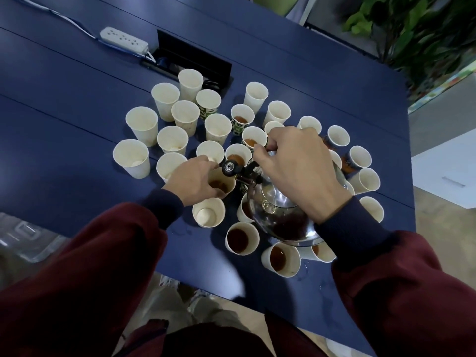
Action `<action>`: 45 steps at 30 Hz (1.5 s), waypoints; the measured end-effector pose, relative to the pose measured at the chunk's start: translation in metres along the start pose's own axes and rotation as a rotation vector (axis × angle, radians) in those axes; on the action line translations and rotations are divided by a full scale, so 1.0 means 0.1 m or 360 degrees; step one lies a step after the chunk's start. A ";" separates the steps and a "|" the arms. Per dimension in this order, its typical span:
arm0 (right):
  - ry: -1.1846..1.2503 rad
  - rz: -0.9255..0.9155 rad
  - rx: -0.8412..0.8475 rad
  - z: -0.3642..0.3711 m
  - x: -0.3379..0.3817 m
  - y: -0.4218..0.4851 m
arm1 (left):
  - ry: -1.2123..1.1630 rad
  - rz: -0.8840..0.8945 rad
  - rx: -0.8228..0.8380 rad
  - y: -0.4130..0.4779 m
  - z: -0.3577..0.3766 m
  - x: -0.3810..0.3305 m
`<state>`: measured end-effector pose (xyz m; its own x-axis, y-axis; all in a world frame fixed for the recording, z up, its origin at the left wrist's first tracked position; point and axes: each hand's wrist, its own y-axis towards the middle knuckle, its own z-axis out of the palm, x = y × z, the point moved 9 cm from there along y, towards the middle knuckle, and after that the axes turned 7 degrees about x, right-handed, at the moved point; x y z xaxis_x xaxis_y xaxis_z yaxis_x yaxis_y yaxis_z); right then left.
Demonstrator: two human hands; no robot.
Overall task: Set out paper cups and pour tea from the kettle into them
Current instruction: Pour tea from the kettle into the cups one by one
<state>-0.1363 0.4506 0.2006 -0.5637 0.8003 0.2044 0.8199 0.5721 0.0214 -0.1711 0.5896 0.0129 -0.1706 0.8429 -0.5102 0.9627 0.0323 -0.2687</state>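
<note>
The right hand (296, 171) has its grip curled round the handle of the shiny steel kettle (273, 202), which is tilted with its black-capped spout over a white paper cup (222, 186) holding some brown tea. The left hand (192, 180) closes its grip round that cup, amid many other paper cups (143, 124) on the dark blue counter (77, 155)

The kettle (274, 199) is among the cups (142, 124) on the table (64, 99), the power strip (123, 38) behind them at left.
</note>
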 end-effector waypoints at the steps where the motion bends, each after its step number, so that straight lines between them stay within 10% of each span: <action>1: -0.0007 -0.0002 -0.0002 0.00 -0.01 0.01 | -0.0008 -0.0015 -0.0014 0.00 0.00 0.00; 17: 0.0359 0.0120 -0.0180 -0.11 -0.09 -0.33 | -0.0517 -0.0041 -0.0256 -0.81 0.15 0.18; 45: 0.0007 0.0160 -0.0053 -0.01 0.51 -0.76 | -0.0206 0.0084 -0.0359 -1.04 0.44 0.14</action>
<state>-0.2279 0.4480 0.2104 -0.4783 0.8524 0.2114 0.8751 0.4828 0.0333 -0.2828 0.5740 -0.0021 -0.1304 0.7712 -0.6231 0.9910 0.1211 -0.0576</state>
